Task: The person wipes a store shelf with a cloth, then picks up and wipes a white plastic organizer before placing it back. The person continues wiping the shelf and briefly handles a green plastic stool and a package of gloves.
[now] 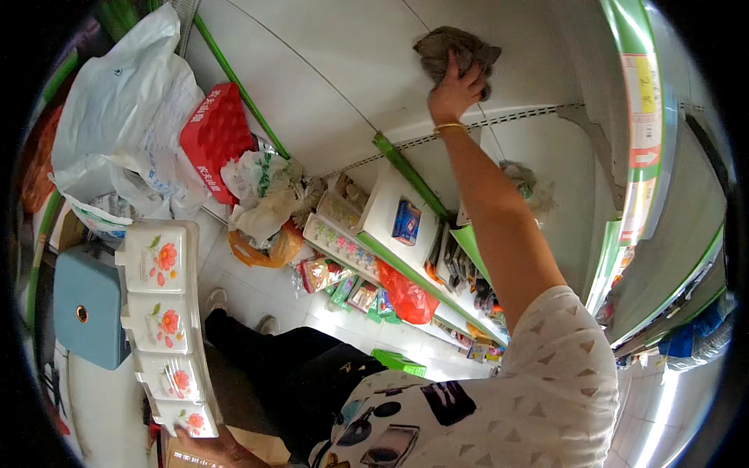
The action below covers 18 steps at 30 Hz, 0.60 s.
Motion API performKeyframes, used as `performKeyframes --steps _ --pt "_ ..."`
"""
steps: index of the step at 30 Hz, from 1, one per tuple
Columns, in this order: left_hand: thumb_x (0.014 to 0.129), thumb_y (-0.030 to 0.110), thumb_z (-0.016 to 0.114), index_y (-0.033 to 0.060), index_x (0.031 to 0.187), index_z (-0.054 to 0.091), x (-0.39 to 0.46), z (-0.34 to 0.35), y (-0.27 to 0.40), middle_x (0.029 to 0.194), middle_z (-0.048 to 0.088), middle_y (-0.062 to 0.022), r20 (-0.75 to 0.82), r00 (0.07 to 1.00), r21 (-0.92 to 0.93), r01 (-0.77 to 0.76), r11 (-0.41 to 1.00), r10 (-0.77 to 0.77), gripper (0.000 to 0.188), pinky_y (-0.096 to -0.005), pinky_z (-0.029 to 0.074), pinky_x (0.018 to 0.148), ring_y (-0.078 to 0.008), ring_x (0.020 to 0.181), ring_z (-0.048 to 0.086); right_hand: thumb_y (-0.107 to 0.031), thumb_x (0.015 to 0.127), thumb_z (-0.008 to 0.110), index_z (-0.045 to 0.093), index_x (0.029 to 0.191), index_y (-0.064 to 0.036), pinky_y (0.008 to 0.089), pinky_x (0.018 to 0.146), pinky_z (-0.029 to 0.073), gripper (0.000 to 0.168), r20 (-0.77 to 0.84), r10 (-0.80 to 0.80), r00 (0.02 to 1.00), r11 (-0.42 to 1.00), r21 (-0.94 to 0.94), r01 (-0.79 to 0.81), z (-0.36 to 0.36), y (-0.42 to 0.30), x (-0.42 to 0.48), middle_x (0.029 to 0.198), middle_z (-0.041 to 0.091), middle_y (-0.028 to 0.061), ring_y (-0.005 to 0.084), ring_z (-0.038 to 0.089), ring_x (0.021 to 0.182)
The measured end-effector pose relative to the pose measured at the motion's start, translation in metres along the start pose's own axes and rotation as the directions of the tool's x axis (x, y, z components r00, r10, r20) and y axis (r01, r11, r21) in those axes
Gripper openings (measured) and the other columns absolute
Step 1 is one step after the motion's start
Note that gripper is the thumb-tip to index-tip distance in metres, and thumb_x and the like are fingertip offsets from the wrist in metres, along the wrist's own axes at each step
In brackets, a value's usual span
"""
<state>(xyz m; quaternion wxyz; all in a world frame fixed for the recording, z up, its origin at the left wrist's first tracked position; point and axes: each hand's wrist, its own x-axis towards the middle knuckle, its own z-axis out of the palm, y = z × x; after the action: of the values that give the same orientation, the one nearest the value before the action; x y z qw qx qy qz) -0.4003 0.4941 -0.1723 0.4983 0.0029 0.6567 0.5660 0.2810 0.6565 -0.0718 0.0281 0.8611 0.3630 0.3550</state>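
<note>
My right hand (459, 88), a gold-coloured bangle at its wrist, presses a crumpled grey-brown cloth (447, 52) against the white back panel (327, 35) of a shelf unit. Its fingers are spread over the cloth. At the lower left, my left hand (213, 447) grips the near end of a long white plastic container (158, 324). Several sections of this container bear printed orange-pink flowers. Beside its far part is a blue-grey plastic stool or box (88, 310) with a round hole.
Large white plastic bags (123, 99), a red box or bag (216, 140) and smaller bags lie at the left. Shelves with green edging (404, 269) hold packaged goods, including a blue box (406, 222). A curved shelf edge with price labels (643, 117) rises at the right. A cardboard box (257, 447) stands below.
</note>
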Motion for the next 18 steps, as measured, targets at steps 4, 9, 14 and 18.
performKeyframes --steps 4,9,14,18 --pt "0.082 0.038 0.053 0.0031 0.13 0.039 -0.006 0.001 0.01 0.129 0.044 -0.0137 0.068 0.997 -0.073 0.041 0.997 -0.036 0.061 -0.0474 0.038 0.095 -0.0311 0.116 0.045 -0.008 0.074 0.063 0.028 0.136 -0.026 0.0522 0.101 0.029 0.073 0.175 0.164 0.971 0.934 0.289 -0.21 0.042 -0.037 -0.062 0.138 0.018 0.0263 0.0477 0.023 0.125" --pt "0.083 0.04 0.051 0.0057 0.135 0.032 -0.006 -0.007 0.02 0.13 0.042 -0.0127 0.194 0.981 -0.054 0.027 0.998 -0.016 0.064 -0.047 0.038 0.095 -0.0306 0.117 0.044 -0.011 0.078 0.059 0.027 0.138 -0.022 0.0494 0.104 0.028 0.069 0.619 0.281 0.733 0.88 0.139 -0.455 0.1 -0.041 -0.12 0.138 0.018 0.0272 0.0438 0.023 0.127" --pt "0.083 0.042 0.049 0.0064 0.135 0.031 -0.006 -0.003 0.032 0.132 0.041 -0.0124 0.164 0.986 -0.024 0.033 0.999 -0.028 0.065 -0.046 0.035 0.098 -0.0297 0.12 0.041 -0.008 0.08 0.054 0.038 0.135 -0.021 0.0383 0.093 0.042 0.058 0.905 -0.086 0.417 0.944 0.209 -0.257 0.076 -0.056 -0.106 0.131 0.04 0.0211 0.0316 0.046 0.113" --pt "0.084 0.042 0.049 0.0064 0.135 0.032 -0.012 0.02 0.036 0.133 0.04 -0.012 0.163 0.987 -0.026 0.001 1.0 0.003 0.065 -0.0452 0.033 0.1 -0.0291 0.121 0.04 0.002 0.081 0.047 0.051 0.126 -0.014 0.0283 0.082 0.047 0.047 0.863 -0.105 0.494 0.533 0.469 -0.705 0.047 -0.079 -0.094 0.115 0.057 0.0136 0.0219 0.057 0.098"
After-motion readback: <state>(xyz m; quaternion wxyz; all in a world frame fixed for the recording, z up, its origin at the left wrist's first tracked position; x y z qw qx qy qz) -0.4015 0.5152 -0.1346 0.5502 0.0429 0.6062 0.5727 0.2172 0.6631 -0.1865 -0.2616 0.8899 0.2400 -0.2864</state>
